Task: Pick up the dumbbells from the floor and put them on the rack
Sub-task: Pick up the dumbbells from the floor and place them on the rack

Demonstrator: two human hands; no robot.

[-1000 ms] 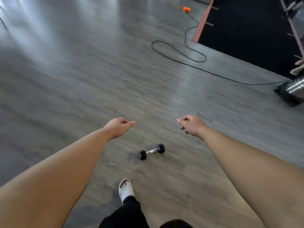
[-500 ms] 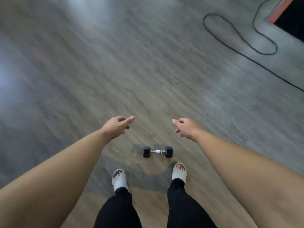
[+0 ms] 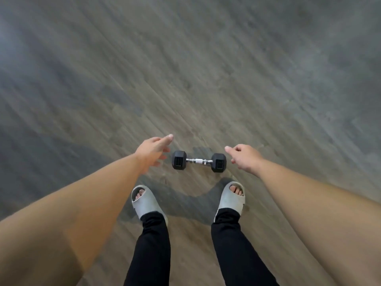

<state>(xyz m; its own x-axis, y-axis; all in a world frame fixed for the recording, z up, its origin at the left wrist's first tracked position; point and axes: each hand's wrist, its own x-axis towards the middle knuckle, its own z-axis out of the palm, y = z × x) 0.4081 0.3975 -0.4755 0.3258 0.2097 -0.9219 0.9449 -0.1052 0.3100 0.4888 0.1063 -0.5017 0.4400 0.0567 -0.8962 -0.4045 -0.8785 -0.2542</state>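
A black hex-ended dumbbell with a chrome handle [image 3: 199, 161] lies on the grey wood-plank floor [image 3: 226, 69] between the empty, spread left hand [image 3: 151, 150] and the empty, loosely curled right hand [image 3: 246, 156].

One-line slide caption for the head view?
Both empty hands, left hand and right hand, flank a dumbbell on the floor.

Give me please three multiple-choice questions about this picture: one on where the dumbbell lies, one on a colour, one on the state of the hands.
1. Where does the dumbbell lie?
A. on a rack
B. on the floor ahead of both feet
C. in the right hand

2. What colour are its end weights?
A. black
B. red
C. yellow

3. What do the left hand and right hand hold?
A. one dumbbell each
B. a cable
C. nothing

Answers: 1 B, it rests on the wood-look floor just beyond the sandals. 2 A, both hexagonal ends are black, the handle silver. 3 C, both hands are empty, either side of it.
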